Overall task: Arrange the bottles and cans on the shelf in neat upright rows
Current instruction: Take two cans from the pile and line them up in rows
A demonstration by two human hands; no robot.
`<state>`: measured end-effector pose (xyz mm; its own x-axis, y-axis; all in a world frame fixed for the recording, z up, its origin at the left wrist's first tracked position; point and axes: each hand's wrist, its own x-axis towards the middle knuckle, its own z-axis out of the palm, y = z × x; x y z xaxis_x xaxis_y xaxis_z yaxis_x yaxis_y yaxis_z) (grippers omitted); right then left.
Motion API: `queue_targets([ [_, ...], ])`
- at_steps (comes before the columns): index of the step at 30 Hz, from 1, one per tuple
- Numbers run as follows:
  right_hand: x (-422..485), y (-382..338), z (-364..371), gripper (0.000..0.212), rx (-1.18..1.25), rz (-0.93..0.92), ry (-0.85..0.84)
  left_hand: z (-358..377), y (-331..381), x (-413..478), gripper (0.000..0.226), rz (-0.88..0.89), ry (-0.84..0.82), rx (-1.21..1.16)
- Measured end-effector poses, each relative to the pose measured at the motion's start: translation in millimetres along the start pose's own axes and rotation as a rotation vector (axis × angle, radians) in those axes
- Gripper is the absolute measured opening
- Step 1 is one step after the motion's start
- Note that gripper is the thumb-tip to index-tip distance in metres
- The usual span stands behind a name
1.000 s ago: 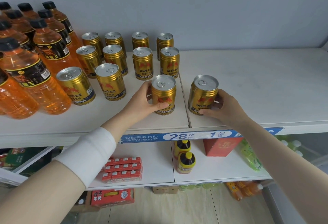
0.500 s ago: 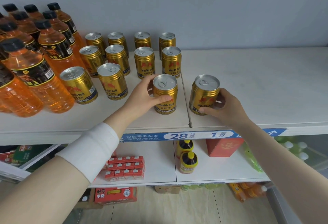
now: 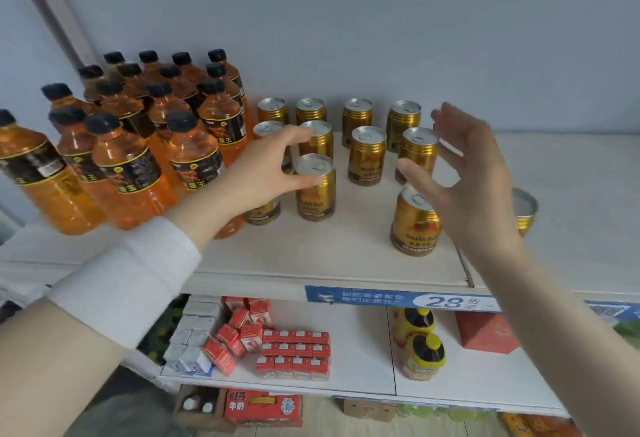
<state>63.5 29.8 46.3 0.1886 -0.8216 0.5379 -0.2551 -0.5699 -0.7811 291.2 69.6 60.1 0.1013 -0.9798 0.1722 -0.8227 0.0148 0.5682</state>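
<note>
Head view: the left hand (image 3: 263, 173) is spread loose and grips nothing, thumb touching the rim of a gold metal drink can (image 3: 317, 201) mid-shelf on the white shelf (image 3: 346, 256), beside orange plastic bottles (image 3: 131, 173). The right hand (image 3: 464, 173) hovers released, fingers splayed, above a second gold can (image 3: 414, 228) near the shelf's front edge.

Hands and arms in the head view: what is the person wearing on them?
The left hand and right hand are bare: no gloves, rings or watch show. A wide white fabric band wraps the left forearm just behind the wrist. The right forearm has no sleeve in view.
</note>
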Motion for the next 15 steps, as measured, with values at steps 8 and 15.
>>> queue_targets([
  [8, -21, 31, 141, 0.091, -0.167, 0.313, -0.096, -29, -47, 24, 0.078, 0.059, -0.325, 0.939],
  [15, -1, 50, 169, 0.082, -0.104, 0.444, -0.064, -23, -46, 41, 0.063, 0.048, -0.411, 1.013],
])
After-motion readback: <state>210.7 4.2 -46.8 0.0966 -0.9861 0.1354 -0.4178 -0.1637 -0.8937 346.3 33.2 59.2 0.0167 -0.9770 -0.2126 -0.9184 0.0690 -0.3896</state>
